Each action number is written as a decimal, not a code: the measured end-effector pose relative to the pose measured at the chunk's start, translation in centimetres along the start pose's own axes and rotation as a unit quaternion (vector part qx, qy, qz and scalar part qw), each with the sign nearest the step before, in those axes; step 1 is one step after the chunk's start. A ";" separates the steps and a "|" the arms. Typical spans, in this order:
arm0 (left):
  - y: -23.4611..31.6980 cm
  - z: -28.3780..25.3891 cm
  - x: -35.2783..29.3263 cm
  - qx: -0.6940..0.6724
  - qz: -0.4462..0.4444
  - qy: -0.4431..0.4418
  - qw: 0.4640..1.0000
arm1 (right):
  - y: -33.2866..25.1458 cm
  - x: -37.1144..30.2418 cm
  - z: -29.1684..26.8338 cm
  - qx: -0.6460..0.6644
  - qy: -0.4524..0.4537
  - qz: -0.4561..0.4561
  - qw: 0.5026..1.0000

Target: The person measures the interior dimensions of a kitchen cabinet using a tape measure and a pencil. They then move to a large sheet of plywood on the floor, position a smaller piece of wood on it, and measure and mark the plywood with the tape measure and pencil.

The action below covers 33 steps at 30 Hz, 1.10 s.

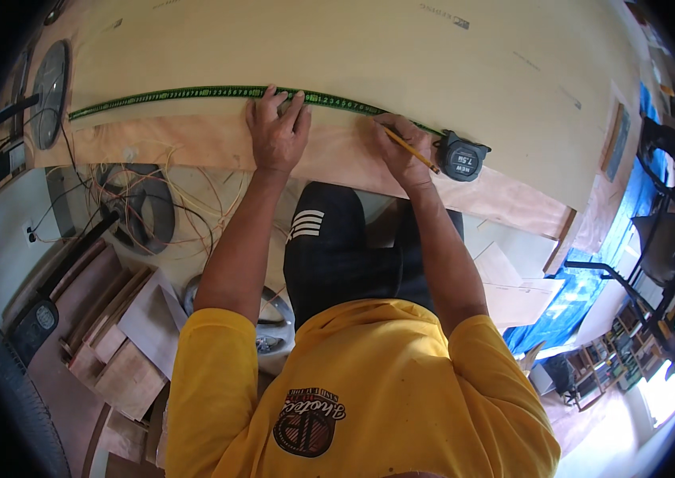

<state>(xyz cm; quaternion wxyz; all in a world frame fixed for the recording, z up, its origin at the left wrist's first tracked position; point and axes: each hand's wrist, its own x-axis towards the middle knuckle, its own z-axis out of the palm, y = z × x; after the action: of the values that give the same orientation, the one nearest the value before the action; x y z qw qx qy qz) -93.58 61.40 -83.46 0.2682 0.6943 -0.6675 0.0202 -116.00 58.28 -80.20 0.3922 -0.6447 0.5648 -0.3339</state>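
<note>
A green tape measure blade (164,95) stretches from the left across a pale board (369,48) to its dark grey case (462,158) on the right. My left hand (278,131) presses its spread fingertips on the blade near the middle, gripping nothing. Farther right, my right hand (403,155) has its fingers closed round a yellow pencil (417,153), its tip end hard to make out. Those fingers rest by the blade's lower edge, just left of the case. Along the board's near side runs a reddish wood strip (194,140).
Tangled cords (194,187) and cut wood pieces (134,350) lie below on the left. A round dark fan-like object (51,94) stands at the board's left end. At right are a blue tarp (545,319), a black metal frame (604,271) and a flat tool (616,142) on the board.
</note>
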 end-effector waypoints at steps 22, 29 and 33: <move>-0.2 0.1 -0.2 -0.001 -0.018 -0.017 1.000 | -0.9 0.4 -0.2 -0.061 -0.039 0.000 0.997; -0.1 0.1 -0.1 0.009 -0.013 -0.013 1.000 | -0.8 0.4 -0.2 -0.069 -0.035 -0.007 0.997; -0.3 0.1 -0.1 0.007 -0.012 -0.009 1.000 | -0.8 0.5 -0.3 -0.071 -0.044 -0.008 0.997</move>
<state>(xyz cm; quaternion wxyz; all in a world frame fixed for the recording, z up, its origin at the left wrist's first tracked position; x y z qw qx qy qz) -93.40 61.43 -83.72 0.2575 0.7042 -0.6615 0.0149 -115.80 57.82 -79.41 0.3672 -0.6896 0.5638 -0.2679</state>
